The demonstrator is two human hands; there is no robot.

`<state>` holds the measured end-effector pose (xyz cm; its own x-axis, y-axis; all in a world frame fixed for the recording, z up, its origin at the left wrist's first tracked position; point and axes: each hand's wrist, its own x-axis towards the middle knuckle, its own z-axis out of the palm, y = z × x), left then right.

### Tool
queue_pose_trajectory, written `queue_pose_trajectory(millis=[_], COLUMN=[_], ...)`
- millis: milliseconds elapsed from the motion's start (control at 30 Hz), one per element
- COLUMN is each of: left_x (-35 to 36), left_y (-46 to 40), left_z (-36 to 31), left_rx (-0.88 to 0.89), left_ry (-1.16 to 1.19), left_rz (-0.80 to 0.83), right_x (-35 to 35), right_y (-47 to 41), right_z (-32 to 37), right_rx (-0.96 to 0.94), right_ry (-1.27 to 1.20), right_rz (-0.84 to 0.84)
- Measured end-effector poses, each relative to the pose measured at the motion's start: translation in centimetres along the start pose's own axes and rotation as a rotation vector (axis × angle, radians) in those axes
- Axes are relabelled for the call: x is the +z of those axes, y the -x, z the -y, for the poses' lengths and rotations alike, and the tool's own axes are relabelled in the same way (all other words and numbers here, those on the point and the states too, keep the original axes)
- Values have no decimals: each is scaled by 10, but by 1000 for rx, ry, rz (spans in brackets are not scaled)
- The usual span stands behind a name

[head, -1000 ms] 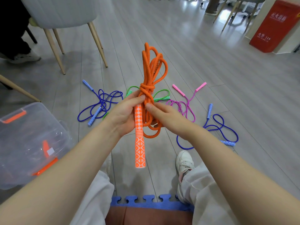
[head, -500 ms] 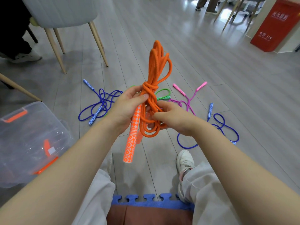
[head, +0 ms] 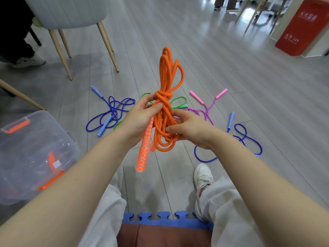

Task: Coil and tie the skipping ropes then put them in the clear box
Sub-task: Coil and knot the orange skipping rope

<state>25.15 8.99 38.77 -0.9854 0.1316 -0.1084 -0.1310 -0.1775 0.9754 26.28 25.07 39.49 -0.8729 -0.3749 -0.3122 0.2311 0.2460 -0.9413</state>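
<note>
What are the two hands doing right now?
Left hand: grips the orange rope just below its knot.
Right hand: holds the lower coils of the same rope.

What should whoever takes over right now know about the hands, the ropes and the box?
Left hand grips the orange rope just below its knot. Right hand holds the lower coils.
Orange rope is coiled and knotted, one handle hanging down.
Clear box sits on the floor to the left, with no rope visible in it.
Left to do: box the orange rope, then coil and tie the two blue ropes, the green rope and the pink rope.
</note>
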Motion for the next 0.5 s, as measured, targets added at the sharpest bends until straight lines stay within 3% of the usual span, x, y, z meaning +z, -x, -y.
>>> queue_pose_trajectory(millis=[233, 400, 500], left_x=[0, 2, 1], left_y=[4, 6, 7], left_z=[0, 2, 1], left_rx=[-89, -40, 4], left_ry=[-121, -183, -309], left_rz=[144, 201, 203], right_x=[-4, -8, -8], right_y=[-4, -4, -4], right_z=[-4, -6, -5], right_rx=[-3, -26, -76], right_ry=[163, 264, 456], right_rz=[-163, -181, -193])
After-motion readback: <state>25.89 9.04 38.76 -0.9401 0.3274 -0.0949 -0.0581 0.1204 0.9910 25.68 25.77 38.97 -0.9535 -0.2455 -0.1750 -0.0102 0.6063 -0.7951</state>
